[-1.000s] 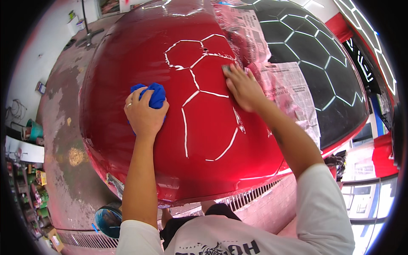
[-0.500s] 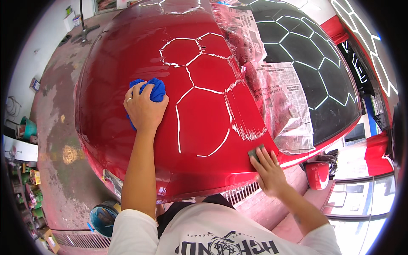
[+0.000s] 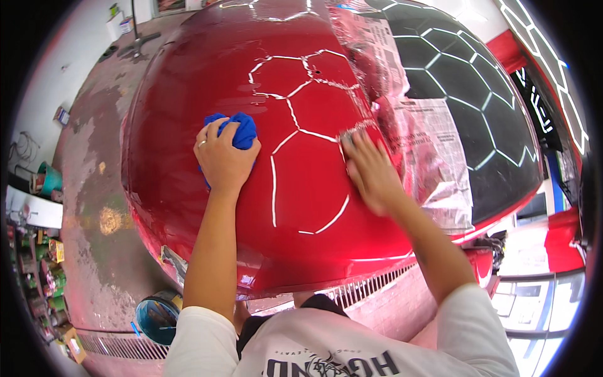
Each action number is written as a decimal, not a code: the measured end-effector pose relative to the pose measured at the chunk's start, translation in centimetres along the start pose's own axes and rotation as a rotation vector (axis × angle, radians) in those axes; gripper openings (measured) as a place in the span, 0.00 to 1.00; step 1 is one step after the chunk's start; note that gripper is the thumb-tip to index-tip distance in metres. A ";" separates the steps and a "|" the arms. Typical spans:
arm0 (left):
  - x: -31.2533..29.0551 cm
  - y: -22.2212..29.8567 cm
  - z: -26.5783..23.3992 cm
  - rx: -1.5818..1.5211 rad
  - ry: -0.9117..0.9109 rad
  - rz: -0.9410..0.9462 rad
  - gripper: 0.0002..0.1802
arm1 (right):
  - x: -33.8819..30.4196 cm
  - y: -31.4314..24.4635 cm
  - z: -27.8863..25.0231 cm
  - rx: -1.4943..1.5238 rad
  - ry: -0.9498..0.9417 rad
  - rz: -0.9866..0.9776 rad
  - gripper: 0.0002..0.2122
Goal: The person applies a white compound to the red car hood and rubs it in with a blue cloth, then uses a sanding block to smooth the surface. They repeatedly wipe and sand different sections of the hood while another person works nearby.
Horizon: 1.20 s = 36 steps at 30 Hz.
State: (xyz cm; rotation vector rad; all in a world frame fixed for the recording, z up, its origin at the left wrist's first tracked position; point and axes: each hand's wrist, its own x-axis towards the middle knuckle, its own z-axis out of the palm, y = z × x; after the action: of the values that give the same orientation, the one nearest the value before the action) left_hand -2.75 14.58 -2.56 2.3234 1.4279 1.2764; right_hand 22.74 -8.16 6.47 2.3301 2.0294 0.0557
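My left hand (image 3: 225, 162) is closed around a bunched blue cloth (image 3: 242, 130) that rests on the glossy red car panel (image 3: 301, 195). Under the fingers of my right hand (image 3: 372, 171) is a small grey sanding pad (image 3: 345, 139), pressed flat to the panel near its taped right side. Most of the pad is hidden by the fingers. White hexagonal light reflections cross the red paint, their lines breaking up close to the right hand.
Newspaper (image 3: 433, 144) and clear plastic film cover the border between the red panel and the dark car window (image 3: 502, 182). On the floor at lower left stands a bucket (image 3: 157, 319) with bluish contents. A stand's base (image 3: 139, 45) is at far left.
My right hand has slid the pad forward and leftward, from the panel's near right edge up toward its middle. The left hand stays on the cloth. The whole view has shifted slightly.
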 end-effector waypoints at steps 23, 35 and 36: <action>0.1 0.1 0.9 -0.004 -0.012 -0.033 0.24 | -12.0 1.5 -1.0 -0.037 -0.088 0.057 0.31; -0.4 1.8 0.6 -0.063 -0.041 0.002 0.24 | 14.5 9.2 1.5 -0.135 0.137 0.081 0.27; -0.6 2.3 1.5 -0.085 -0.043 0.011 0.23 | 18.1 11.1 1.3 -0.116 0.134 0.149 0.27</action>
State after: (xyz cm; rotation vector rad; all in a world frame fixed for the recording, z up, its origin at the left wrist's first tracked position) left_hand -0.32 13.29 -2.72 2.2922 1.3234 1.2557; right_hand 36.24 8.19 5.74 2.4596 1.8465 0.3354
